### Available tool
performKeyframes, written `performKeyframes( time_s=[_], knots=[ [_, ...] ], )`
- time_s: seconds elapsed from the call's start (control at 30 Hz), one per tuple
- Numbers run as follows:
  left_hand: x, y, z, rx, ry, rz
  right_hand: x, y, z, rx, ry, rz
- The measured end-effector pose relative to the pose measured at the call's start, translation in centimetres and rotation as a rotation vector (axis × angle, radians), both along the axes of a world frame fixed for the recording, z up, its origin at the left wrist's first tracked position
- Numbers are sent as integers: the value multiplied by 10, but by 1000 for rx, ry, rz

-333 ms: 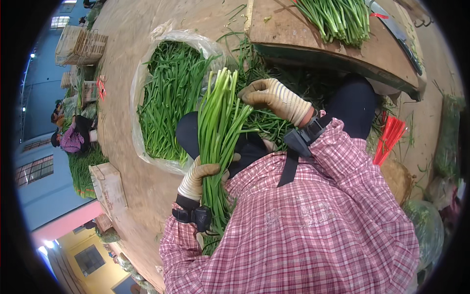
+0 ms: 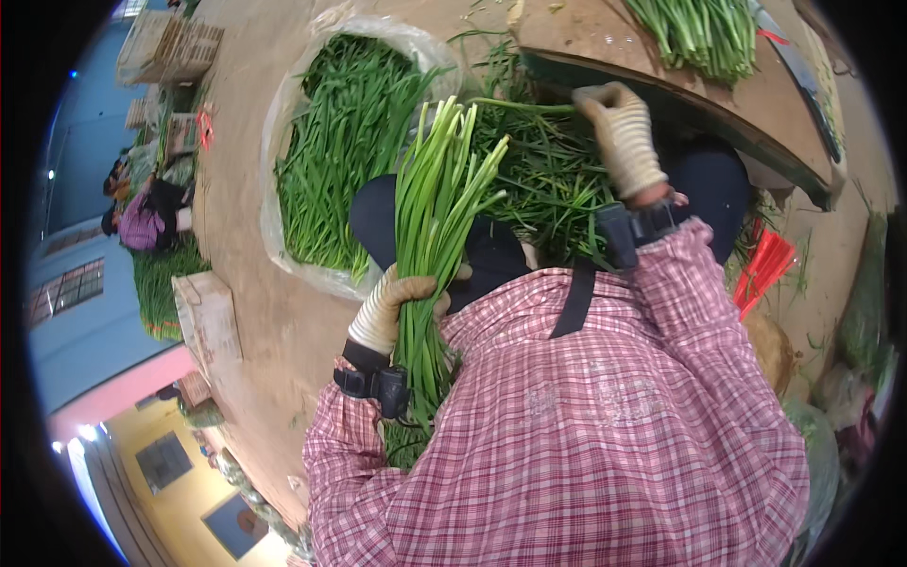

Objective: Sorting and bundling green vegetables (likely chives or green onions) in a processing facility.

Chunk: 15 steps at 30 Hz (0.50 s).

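My left hand (image 2: 392, 307), in a beige glove, grips a thick bunch of long green chives (image 2: 436, 217) held upright over my lap. My right hand (image 2: 619, 132), also gloved, reaches up to a loose heap of chives (image 2: 543, 184) below the edge of a wooden board (image 2: 605, 42); its fingers pinch one long green stalk (image 2: 520, 106) that lies across the heap. Both arms wear a pink plaid shirt with black wrist straps.
A clear plastic bag (image 2: 283, 113) full of chives lies on the brown floor to the left. More chives (image 2: 699, 33) rest on the wooden board. Red bands (image 2: 763, 269) lie at right. A person (image 2: 142, 217) sits far left beside a cardboard box (image 2: 208, 321).
My right hand has moved up and away from the bunch to the heap near the board. The bunch in my left hand has stayed about where it was.
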<state>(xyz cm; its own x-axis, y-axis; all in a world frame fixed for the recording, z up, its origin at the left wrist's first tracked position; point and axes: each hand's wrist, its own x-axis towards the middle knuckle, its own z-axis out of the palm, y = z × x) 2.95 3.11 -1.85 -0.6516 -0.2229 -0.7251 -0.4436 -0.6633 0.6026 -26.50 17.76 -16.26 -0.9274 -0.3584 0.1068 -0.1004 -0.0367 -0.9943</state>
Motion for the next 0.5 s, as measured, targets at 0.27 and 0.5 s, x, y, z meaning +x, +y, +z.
performKeyframes(
  time_s=[0.27,0.5],
  knots=[
    [-13,4,1,-62,-13,17,92,-43,74,412,201,759],
    [1,-7,-27,68,51,-22,95,-41,81,333,-422,1016]
  ],
)
